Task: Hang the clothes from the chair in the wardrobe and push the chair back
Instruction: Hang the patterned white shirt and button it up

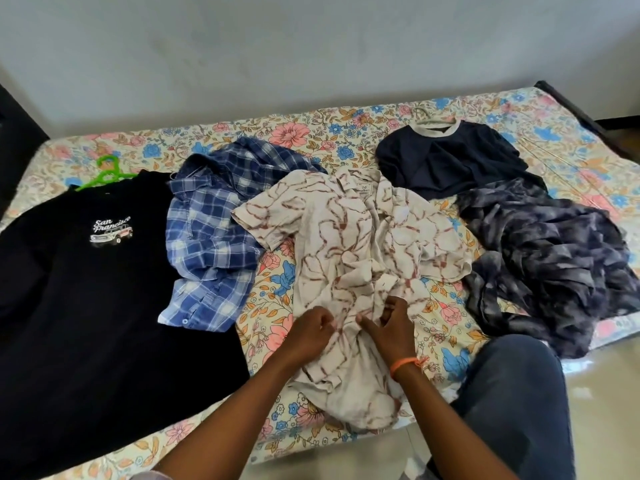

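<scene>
A cream shirt with brown line pattern lies spread in the middle of a floral bedsheet. My left hand pinches its front fabric near the button line. My right hand, with an orange band at the wrist, pinches the fabric right beside it. A black San Francisco T-shirt lies at the left on a green hanger. A blue checked shirt is crumpled between them. A navy T-shirt on a pale hanger lies at the back right. No chair or wardrobe is in view.
A dark grey tie-dye garment is heaped at the right edge of the bed. My knee in blue jeans is at the lower right, over a glossy floor. A grey wall runs behind the bed.
</scene>
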Motion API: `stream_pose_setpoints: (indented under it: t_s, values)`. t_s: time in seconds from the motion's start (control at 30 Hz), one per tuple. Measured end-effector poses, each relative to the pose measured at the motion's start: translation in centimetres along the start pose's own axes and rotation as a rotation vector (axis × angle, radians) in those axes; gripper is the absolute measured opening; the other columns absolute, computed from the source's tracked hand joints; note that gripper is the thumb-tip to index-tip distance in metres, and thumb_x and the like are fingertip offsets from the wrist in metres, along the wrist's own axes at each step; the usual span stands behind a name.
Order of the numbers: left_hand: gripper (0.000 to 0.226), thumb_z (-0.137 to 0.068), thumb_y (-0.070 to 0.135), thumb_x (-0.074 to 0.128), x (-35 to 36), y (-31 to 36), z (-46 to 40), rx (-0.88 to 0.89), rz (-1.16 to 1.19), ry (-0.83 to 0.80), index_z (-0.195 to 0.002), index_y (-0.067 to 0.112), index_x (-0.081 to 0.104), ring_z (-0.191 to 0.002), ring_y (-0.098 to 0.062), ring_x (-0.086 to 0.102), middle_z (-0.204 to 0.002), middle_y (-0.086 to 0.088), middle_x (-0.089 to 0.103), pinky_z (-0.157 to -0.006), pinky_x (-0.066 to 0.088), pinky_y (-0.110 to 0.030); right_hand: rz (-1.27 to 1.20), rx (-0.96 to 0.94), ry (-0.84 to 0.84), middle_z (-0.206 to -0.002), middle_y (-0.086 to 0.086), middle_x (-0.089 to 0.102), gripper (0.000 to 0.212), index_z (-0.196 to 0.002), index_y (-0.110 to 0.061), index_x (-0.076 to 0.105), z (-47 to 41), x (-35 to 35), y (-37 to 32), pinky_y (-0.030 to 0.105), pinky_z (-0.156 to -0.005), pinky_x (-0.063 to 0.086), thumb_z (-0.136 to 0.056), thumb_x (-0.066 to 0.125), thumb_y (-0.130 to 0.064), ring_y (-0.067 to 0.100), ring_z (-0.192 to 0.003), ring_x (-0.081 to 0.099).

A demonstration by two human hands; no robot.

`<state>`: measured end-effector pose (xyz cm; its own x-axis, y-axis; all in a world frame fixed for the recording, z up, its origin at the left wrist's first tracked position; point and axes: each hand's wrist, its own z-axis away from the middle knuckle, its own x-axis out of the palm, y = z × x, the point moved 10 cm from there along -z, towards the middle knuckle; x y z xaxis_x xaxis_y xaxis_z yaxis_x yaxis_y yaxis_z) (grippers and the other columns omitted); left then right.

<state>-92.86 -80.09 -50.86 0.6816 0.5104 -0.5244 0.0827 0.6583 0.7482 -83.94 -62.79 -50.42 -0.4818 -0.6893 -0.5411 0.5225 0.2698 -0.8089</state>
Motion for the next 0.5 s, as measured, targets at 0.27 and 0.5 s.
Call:
stream_pose_setpoints:
  t_s: [0.27, 0.5]
  values:
    - [0.018, -0.084, 0.032, 0.074, 1.9, -0.3, -0.4, -0.04, -0.137, -0.089, -0.091, 0.019, 0.064, -0.078, -0.012, 0.055, -0.088, 0.003, 0.061, -0.064, 0.037, -0.025, -0.147, 0.151, -0.007, -0.106, 0.01, 0.068, 0.035, -0.123, -0.007, 0.059, -1.6, -0.9, 3.6, 0.026, -0.074, 0.049, -0.09, 0.069, -0.013, 0.026, -0.094, 0.064]
    - [0.027, -0.102, 0.026, 0.049, -1.3, -3.0, 0.3, -0.276, 0.235, 0.08, -0.088, 0.01, 0.066, -0.067, -0.012, 0.053, -0.083, -0.005, 0.065, -0.06, 0.04, -0.023, -0.113, 0.064, 0.156, -0.078, 0.006, 0.063, 0.017, -0.109, -0.006, 0.059, -1.1, -2.9, 2.0, 0.027, -0.061, 0.039, -0.095, 0.063, -0.015, 0.018, -0.068, 0.055]
